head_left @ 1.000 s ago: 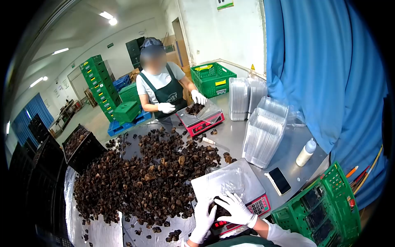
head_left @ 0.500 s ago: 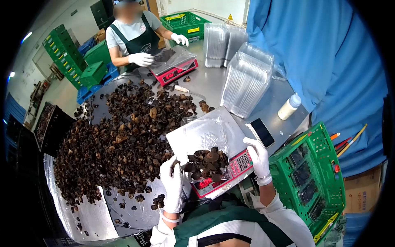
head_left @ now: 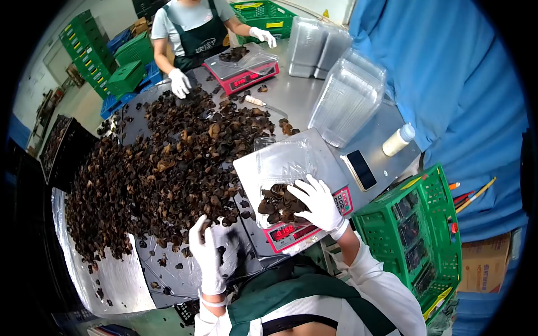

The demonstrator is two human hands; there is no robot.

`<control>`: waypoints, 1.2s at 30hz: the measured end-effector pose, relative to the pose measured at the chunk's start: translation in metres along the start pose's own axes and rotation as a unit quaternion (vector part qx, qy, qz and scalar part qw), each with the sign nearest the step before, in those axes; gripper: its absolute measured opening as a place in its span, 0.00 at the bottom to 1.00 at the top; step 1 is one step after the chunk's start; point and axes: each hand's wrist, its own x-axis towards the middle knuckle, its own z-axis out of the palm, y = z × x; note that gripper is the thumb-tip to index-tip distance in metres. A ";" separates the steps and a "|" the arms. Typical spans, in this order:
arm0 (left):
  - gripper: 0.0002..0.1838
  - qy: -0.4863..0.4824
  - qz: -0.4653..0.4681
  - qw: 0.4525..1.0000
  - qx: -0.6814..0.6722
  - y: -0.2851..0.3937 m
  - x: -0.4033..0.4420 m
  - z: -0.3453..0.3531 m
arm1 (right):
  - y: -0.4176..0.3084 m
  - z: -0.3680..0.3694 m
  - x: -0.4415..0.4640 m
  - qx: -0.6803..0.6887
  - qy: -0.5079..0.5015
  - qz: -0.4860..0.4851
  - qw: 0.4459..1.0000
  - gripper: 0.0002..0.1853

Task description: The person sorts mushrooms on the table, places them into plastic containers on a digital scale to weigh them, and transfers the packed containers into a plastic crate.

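In front of me a red electronic scale (head_left: 291,237) bears a clear plastic clamshell box (head_left: 284,159) with its lid folded back. Dark wood ear mushrooms (head_left: 277,206) fill the near half of the box. My right hand (head_left: 320,205), in a white glove, lies over them with fingers spread, its fingertips at the mushrooms. My left hand (head_left: 206,252), also gloved, is at the near edge of a big heap of wood ear (head_left: 168,173), thumb and forefinger apart; no held piece is plain to see. The red display seems to read 0.150.
Stacked clear boxes (head_left: 348,98), a phone (head_left: 360,171) and a white bottle (head_left: 398,140) stand beyond the scale. A green crate (head_left: 378,227) with packed boxes is at my right. Across the table a co-worker (head_left: 196,33) has another scale (head_left: 244,78); a knife (head_left: 263,104) lies nearby.
My left hand has moved from the box left to the heap. My right hand has come from the scale's right side onto the mushrooms. The co-worker's hand has reached down to the heap.
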 end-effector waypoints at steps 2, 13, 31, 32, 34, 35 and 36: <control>0.16 0.064 -0.009 0.997 0.044 -0.024 -0.005 -0.038 | -0.004 -0.013 0.005 0.034 0.017 -0.011 0.999 0.40; 0.22 0.314 -0.089 0.846 0.422 -0.145 -0.152 -0.233 | -0.013 -0.006 0.017 0.151 0.172 0.037 0.973 0.13; 0.19 -0.120 0.020 0.980 0.158 -0.105 -0.080 -0.049 | -0.052 -0.020 0.012 0.123 0.133 -0.039 0.983 0.17; 0.17 -0.086 0.024 0.982 0.164 -0.111 -0.077 -0.053 | -0.053 -0.020 0.010 0.124 0.134 -0.029 0.983 0.15; 0.17 -0.026 0.018 0.981 0.190 -0.126 -0.062 -0.068 | -0.056 -0.021 0.007 0.130 0.133 -0.013 0.983 0.15; 0.17 0.010 0.029 0.977 0.211 -0.136 -0.054 -0.072 | -0.056 -0.021 0.005 0.133 0.130 0.003 0.982 0.14; 0.20 0.049 0.038 0.970 0.235 -0.135 -0.044 -0.074 | -0.057 -0.020 0.005 0.130 0.130 0.006 0.983 0.14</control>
